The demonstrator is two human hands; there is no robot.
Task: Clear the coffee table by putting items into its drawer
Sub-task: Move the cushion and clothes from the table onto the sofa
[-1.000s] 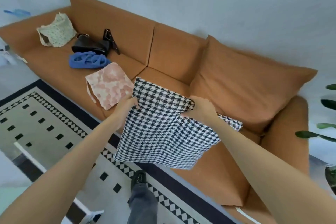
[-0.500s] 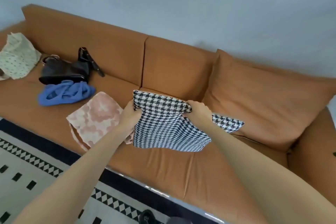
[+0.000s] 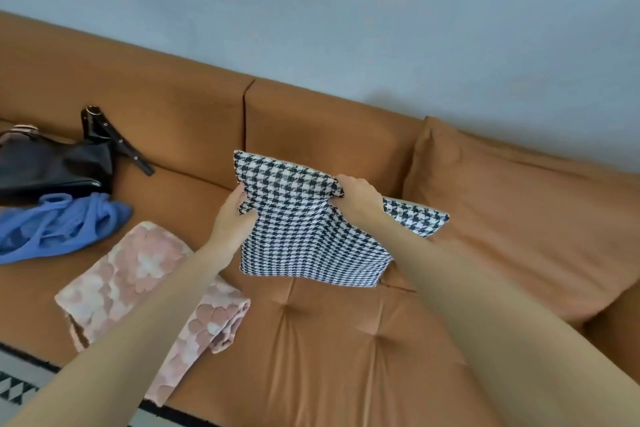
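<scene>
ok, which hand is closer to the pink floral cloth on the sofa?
Left. The left hand grips the houndstooth cloth on the side next to the pink floral cloth; the right hand grips the opposite side, farther off.

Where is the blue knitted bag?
Head view, left side: the blue knitted bag lies on the sofa, between the black handbag and the pink floral cloth.

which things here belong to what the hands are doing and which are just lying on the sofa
In hand: houndstooth fabric, gripped by the left hand and right hand. Coffee table and drawer are out of view.

Lying about on the sofa: black leather bag, blue knit item, pink floral fabric, orange cushion.
</scene>
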